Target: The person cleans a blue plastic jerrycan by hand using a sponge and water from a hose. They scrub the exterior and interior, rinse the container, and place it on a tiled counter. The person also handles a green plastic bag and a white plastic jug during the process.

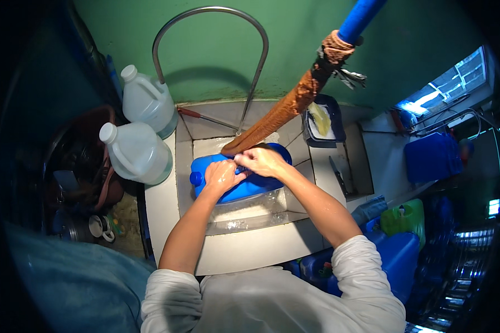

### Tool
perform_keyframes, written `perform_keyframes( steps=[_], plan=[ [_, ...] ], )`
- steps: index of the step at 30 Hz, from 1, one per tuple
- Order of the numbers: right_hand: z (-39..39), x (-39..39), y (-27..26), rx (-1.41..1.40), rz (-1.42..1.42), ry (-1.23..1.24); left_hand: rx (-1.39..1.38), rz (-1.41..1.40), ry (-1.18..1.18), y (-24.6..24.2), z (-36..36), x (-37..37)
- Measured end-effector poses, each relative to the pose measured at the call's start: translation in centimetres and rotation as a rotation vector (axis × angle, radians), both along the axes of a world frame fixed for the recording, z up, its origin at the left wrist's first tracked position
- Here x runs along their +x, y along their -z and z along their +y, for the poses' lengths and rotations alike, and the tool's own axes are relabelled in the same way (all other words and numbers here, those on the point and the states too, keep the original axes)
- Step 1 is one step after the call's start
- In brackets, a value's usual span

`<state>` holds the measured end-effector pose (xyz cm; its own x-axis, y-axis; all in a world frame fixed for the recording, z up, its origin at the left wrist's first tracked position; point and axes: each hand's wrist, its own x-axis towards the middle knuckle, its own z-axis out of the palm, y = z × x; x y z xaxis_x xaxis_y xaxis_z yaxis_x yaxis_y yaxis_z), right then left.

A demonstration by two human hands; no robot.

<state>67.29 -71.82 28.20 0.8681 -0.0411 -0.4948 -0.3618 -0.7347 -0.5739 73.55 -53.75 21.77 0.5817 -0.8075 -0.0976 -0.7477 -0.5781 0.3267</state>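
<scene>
A blue plastic jerrycan lies on its side in a tiled sink, its blue screw cap toward the left. My left hand, wet and with traces of foam, grips the jerrycan near its handle, thumb pointing right. Close beside it, my right hand is over the handle area with its fingers curled; what lies between those fingers is hidden. A brown sleeve-wrapped hose slants down from the upper right, its end just above the jerrycan and my hands.
A curved metal faucet pipe arches behind the sink. Two translucent jugs stand on the left ledge. On the right are a dark tub of suds with a yellow cloth and a knife. A red-handled rod leans at the back.
</scene>
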Motion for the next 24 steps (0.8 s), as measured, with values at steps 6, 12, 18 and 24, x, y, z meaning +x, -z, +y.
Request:
perform_keyframes(
  steps=[6, 12, 18, 24],
  plan=[
    [-1.6, -0.6, 0.9, -0.443, 0.13, -0.106, -0.155, 0.018, -0.014, -0.1, 0.0, -0.5],
    [-4.4, -2.7, -2.8, -0.503, -0.442, -0.397, -0.068, 0.074, 0.031, -0.6, 0.0, 0.6],
    [-1.3, -7.5, -4.6, 0.081, -0.195, 0.382, -0.663, 0.232, 0.119, -2.0, 0.2, -3.6],
    [-3.3, -6.3, 1.1, 0.166, -0.351, 0.586, -1.037, 1.237, -0.317, 0.7, 0.3, -12.1]
  ],
)
